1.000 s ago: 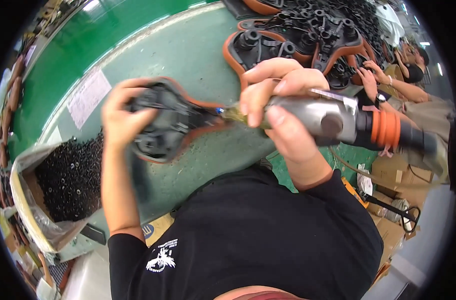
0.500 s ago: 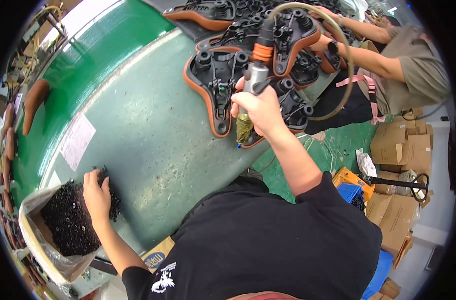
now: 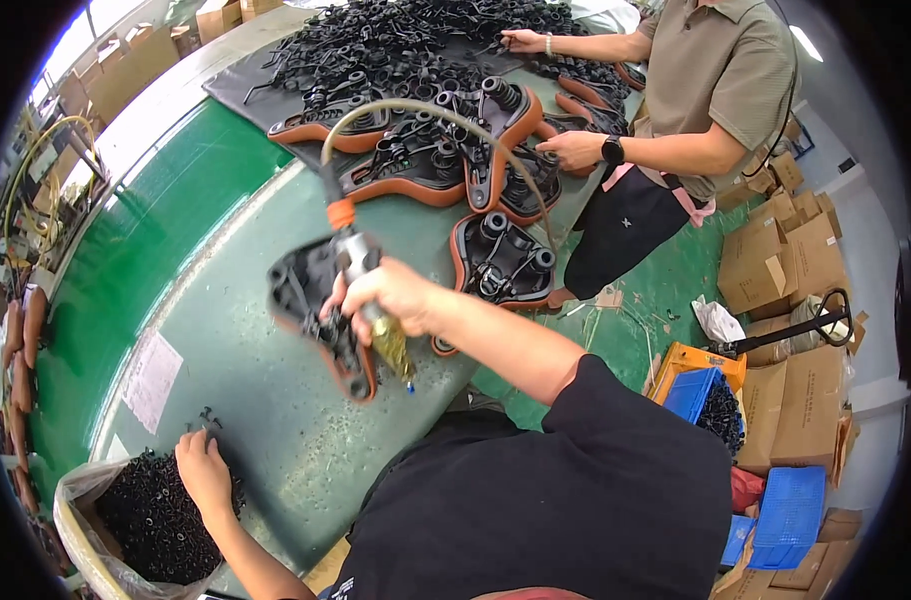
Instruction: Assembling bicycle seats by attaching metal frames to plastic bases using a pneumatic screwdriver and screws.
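Note:
My right hand (image 3: 390,298) is closed round a powered screwdriver (image 3: 353,250) with an orange collar, a yellowish wrapped lower part and a small blue tip. Under and beside it a bicycle saddle (image 3: 310,285) lies underside up, brown-edged and blurred by motion; the fingers reach its edge, but I cannot tell whether they grip it. My left hand (image 3: 205,475) rests at the edge of a heap of small black parts (image 3: 153,515), fingers stretched and slightly bent, the tips by a few loose pieces (image 3: 208,418). A plastic-lined box (image 3: 80,500) contains the heap.
More upturned saddles (image 3: 500,265) lie at the table's right and far side, before a large black pile of metal parts (image 3: 395,50). A hose (image 3: 445,115) arches over them. A co-worker (image 3: 720,80) stands at right. A paper sheet (image 3: 153,380) lies left. Cartons (image 3: 775,260) and blue crates (image 3: 790,515) stand at right.
My right hand and the screwdriver have moved left and nearer, and the saddle has shifted nearer with them. The view has turned. My left hand stays by the small parts.

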Tool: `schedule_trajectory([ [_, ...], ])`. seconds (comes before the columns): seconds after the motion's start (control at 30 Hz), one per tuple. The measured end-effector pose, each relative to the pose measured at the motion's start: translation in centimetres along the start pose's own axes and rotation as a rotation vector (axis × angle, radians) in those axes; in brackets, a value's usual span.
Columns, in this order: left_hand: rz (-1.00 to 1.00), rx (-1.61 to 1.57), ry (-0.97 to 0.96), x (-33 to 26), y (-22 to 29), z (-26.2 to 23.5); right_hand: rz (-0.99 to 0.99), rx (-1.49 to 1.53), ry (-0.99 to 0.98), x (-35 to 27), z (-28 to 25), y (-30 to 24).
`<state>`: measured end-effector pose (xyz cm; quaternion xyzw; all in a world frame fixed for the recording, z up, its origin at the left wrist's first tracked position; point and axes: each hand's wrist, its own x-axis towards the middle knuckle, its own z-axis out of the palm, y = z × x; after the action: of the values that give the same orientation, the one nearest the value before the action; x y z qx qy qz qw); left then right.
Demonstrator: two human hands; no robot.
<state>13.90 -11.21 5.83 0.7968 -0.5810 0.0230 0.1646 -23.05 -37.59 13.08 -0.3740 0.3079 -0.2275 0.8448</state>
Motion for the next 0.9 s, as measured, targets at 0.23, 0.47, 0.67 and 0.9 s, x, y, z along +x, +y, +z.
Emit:
schedule_trajectory([
  [0.23, 0.001, -0.049, 0.016, 0.6, 1.6, -0.1, 0.226, -0.121, -0.355, -1.8, 1.7, 2.3],
  [0.47, -0.45, -1.196, 0.218, -2.9, 3.9, 0.7, -0.379, -0.282, -0.247, -7.0, 3.9, -3.0],
  [0.67, -0.392, -2.141, -0.151, -2.6, 15.7, -0.8, -0.934, -0.127, -0.584, -7.6, 9.8, -1.6],
  [0.9, -0.308, -2.378, -0.109, -3.8, 19.3, -0.1, -0.874, -0.212, -0.67, -6.7, 11.2, -1.1],
])
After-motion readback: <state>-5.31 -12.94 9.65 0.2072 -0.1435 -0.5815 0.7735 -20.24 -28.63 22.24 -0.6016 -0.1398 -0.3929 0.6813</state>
